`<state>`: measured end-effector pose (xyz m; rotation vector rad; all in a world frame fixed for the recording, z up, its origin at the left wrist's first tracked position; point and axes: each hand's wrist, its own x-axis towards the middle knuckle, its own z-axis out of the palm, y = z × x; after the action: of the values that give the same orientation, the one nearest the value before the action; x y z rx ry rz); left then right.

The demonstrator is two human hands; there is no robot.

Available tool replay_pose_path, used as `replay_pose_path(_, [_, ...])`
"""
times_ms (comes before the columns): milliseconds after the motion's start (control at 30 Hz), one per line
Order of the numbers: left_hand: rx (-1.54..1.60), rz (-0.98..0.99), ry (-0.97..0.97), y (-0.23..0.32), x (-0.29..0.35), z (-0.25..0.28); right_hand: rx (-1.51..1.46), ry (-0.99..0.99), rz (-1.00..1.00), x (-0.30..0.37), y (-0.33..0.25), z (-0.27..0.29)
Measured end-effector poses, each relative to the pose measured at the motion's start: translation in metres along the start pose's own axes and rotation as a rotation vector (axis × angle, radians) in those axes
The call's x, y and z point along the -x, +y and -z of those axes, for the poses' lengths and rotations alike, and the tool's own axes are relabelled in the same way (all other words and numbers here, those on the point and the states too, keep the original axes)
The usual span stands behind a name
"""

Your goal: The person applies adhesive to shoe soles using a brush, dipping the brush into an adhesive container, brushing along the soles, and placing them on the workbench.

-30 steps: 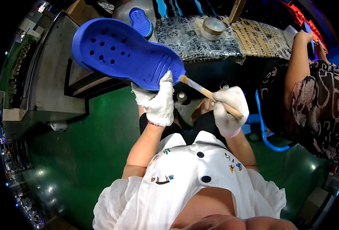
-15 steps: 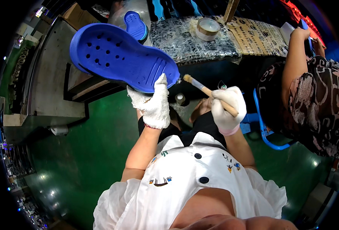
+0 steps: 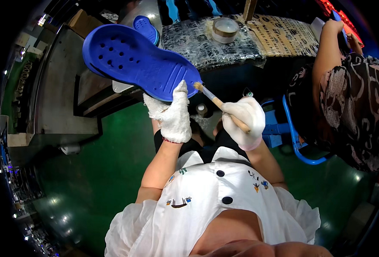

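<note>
A large blue shoe sole (image 3: 148, 64), with small dark holes at its wide end and grooves near the narrow end, is tilted up in front of me. My gloved left hand (image 3: 173, 112) grips it by the narrow end, thumb on the face and fingers behind. In my gloved right hand (image 3: 244, 122) is a wooden-handled brush (image 3: 217, 102), held like a pen. Its bristles meet the sole's narrow tip at the right edge. A smaller blue shoe piece (image 3: 146, 28) lies on the bench behind the sole.
A tape-wrapped bench (image 3: 189, 40) runs across the far side, carrying a round tape-covered container (image 3: 225, 30). At left stands a metal machine cabinet (image 3: 54, 85). Another person (image 3: 350, 107) sits at the right near a blue chair frame (image 3: 298, 145). A small bottle (image 3: 202, 109) stands below my hands.
The brush has moved left and its bristles now touch the sole's tip, where before they were just off it. The sole has shifted only slightly in view.
</note>
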<state>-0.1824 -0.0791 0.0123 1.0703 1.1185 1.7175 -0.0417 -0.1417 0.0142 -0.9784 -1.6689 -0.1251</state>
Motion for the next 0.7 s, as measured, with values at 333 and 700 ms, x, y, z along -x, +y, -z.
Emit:
replay_pose_path(333, [-0.136,0.352,-0.439,-0.009,0.012,-0.027,-0.212,0.442,-0.777,0.094,0.076,-0.001])
replay_pose_path(700, [0.097,0.646,-0.833,-0.081,-0.037,-0.189,0.097,0.026,-0.833,0.160,0.097,-0.040])
